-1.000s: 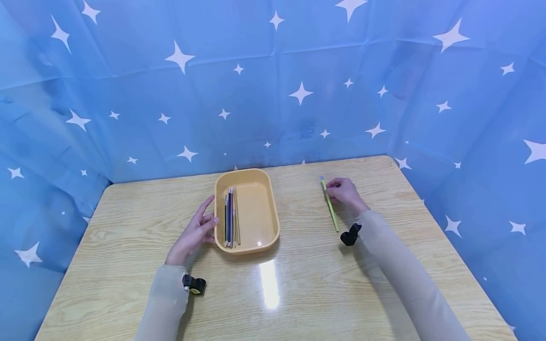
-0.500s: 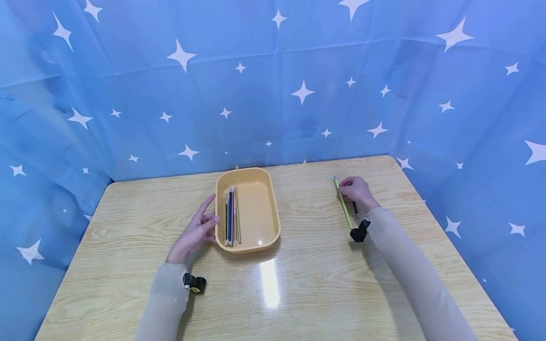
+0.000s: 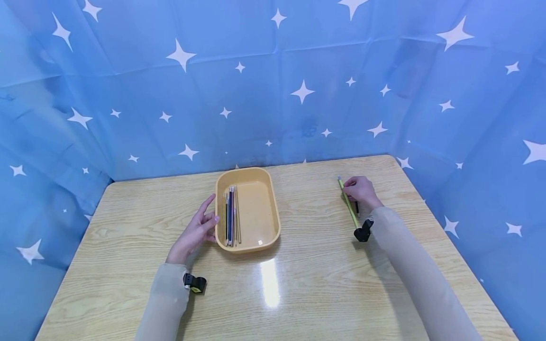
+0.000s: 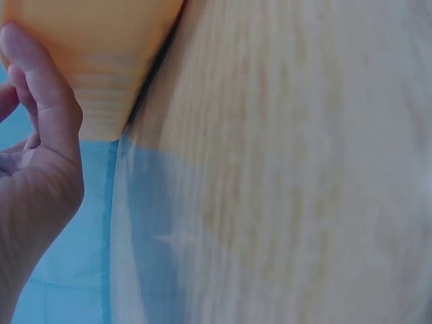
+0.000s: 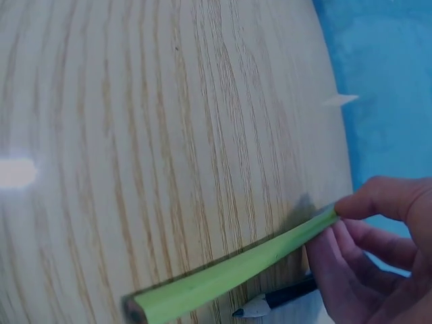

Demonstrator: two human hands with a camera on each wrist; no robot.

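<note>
My right hand (image 3: 361, 190) pinches a light green pencil (image 3: 349, 203) near its far, blue-tipped end. In the right wrist view the green pencil's (image 5: 229, 273) blunt end points away from the fingers. A sharpened dark pencil (image 5: 287, 295) lies on the table beneath that hand, its back part hidden by the fingers. My left hand (image 3: 197, 232) rests at the left side of a yellow-orange tray (image 3: 260, 208), forefinger extended along the outside and thumb at the rim. Several pencils (image 3: 231, 215), mostly dark or plain wood, lie lengthwise along the tray's left side.
Both hands work over a wood-grain table (image 3: 307, 279) with rounded back corners. A blue curtain (image 3: 256, 94) with white stars hangs along its back and sides. Small black cameras (image 3: 363, 232) are strapped to the wrists.
My right hand has moved to the right with the green pencil, and the dark pencil beneath it has come into view. My left hand and the tray look almost unchanged.
</note>
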